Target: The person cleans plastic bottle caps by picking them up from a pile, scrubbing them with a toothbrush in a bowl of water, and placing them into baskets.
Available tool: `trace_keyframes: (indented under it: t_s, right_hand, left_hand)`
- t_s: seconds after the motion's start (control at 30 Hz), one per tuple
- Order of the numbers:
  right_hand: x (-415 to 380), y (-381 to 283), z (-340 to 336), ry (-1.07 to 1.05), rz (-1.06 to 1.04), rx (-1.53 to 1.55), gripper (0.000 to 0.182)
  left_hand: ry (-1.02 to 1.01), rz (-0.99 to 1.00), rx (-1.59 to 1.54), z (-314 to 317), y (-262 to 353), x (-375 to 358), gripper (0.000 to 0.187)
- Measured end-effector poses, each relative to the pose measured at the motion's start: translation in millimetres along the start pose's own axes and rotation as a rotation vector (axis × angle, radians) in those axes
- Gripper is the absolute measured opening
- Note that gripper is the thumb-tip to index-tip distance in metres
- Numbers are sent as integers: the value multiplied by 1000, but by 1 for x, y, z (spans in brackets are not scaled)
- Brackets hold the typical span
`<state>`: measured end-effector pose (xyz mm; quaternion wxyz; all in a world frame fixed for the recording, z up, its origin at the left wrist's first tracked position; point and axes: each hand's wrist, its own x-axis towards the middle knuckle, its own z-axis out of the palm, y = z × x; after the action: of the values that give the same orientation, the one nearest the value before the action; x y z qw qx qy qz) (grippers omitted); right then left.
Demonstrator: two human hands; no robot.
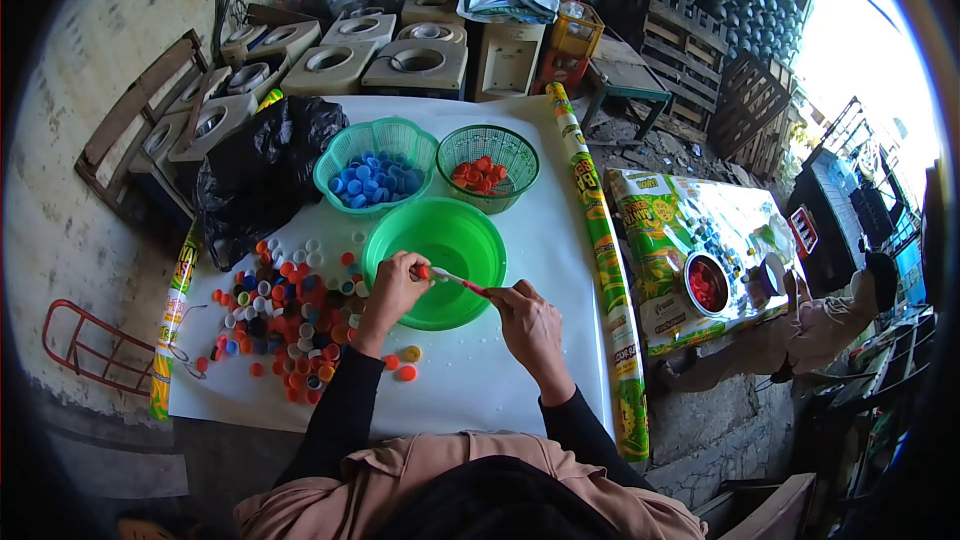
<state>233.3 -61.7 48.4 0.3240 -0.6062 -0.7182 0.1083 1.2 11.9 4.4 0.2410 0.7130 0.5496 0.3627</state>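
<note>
Over the near rim of a bright green basin point(435, 315), my left hand point(393, 292) pinches a small orange-red bottle cap point(423, 271). My right hand point(530, 328) grips a slim toothbrush point(462, 282) with a white and pinkish-red handle. The brush's head end is at the cap, partly hidden by my left fingers. Loose bottle caps point(290, 325) in orange, white, blue and dark colours lie heaped left of the basin. Behind it stand a light green basket point(330, 155) of blue caps and a darker green basket point(513, 197) of red-orange caps.
A black plastic bag point(235, 180) lies at the table's left. Rolled printed sheeting point(598, 250) edges the white table point(540, 380) on the right. Beyond, another person point(810, 335) works at a low covered surface with a metal bowl point(707, 285). Water-dispenser casings point(415, 65) stand behind.
</note>
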Motion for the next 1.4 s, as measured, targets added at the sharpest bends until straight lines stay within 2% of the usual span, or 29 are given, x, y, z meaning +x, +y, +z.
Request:
trace_keyframes:
  t_s: [0.13, 0.23, 0.43, 0.5, 0.53, 0.63, 0.73, 0.83, 0.97, 1.03, 1.13, 1.23, 1.3, 1.37, 1.4]
  right_hand:
    - [-1, 10, -1, 50, 68, -34, 16]
    - [-3, 15, 1, 86, 69, -42, 16]
    - [-3, 11, 4, 94, 23, 11, 16]
    - [-4, 13, 9, 49, 9, -8, 17]
    - [-3, 9, 7, 72, 69, -9, 17]
    - [-6, 8, 9, 89, 31, 67, 16]
    - [-9, 13, 9, 67, 98, 17, 16]
    - [-13, 22, 8, 109, 115, 36, 14]
    - [-20, 30, 12, 103, 124, 75, 14]
    - [-21, 29, 12, 107, 131, 91, 14]
    - [-22, 29, 11, 106, 131, 97, 15]
    - [-22, 30, 9, 103, 138, 106, 15]
    - [-22, 31, 8, 96, 143, 108, 15]
    - [-22, 31, 8, 92, 142, 114, 15]
    - [-21, 30, 9, 90, 152, 111, 15]
  left_hand:
    - [-4, 55, 162, 4, -7, 2, 36]
    - [-52, 178, 272, 5, -9, 2, 39]
    - [-61, 83, 211, 0, 11, 8, 37]
    - [-71, 88, 174, 0, 10, 8, 36]
    - [-74, 94, 157, -1, 10, 11, 36]
    - [-106, 112, 172, -1, 15, 15, 34]
    - [-94, 123, 159, 1, 18, 22, 31]
    - [-41, 168, 143, 2, 37, 47, 32]
    - [222, 425, 132, 24, 47, 122, 40]
    - [445, 481, 263, 36, 48, 144, 42]
    - [462, 431, 170, 26, 53, 146, 30]
    - [388, 245, 32, -14, 43, 114, 26]
    - [505, 47, -137, -38, 26, 84, 21]
    - [604, -5, 55, -55, -35, 61, 17]
    - [568, -49, 197, -61, -64, 48, 15]
